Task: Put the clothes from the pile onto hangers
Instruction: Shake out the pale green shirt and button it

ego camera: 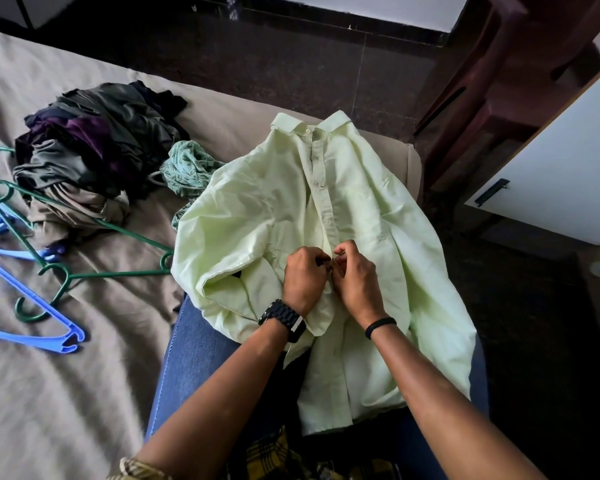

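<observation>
Shirt: pale green button-front cotton shirt [326, 216] lies front-up across my lap and the corner of the bed, collar away from me, hem towards me; upper buttons look fastened.
Left hand: left hand [303, 280], black watch on the wrist, fingers curled, pinching the placket at the shirt's middle.
Right hand: right hand [355, 277], black band on the wrist, fingers curled, pinching the same spot from the other side; fingertips of both hands meet there. I judge I am working a button, though the button itself is hidden.
Pile: heap of dark grey, purple and brown clothes [94, 150] sits on the bed to my left, with a teal leaf-print cloth [187, 169] between it and the shirt.
Hangers: green wire-thin plastic hangers [84, 271] and blue plastic hangers [32, 327] lie on the tan bedsheet [66, 393], the nearest green one touching the shirt's left sleeve. Whether a hanger is already inside the shirt, I cannot tell.
Handling: shirt looks light, thin and limp; it creases and slides readily, and holds no shape once lifted.
Grip note: I would take it at the collar or shoulder seams, where the cloth is doubled and stiffer; a hold on a sleeve or the hem would let the rest sag.
Risk: loose sleeves may catch on the hanger hooks nearby.
</observation>
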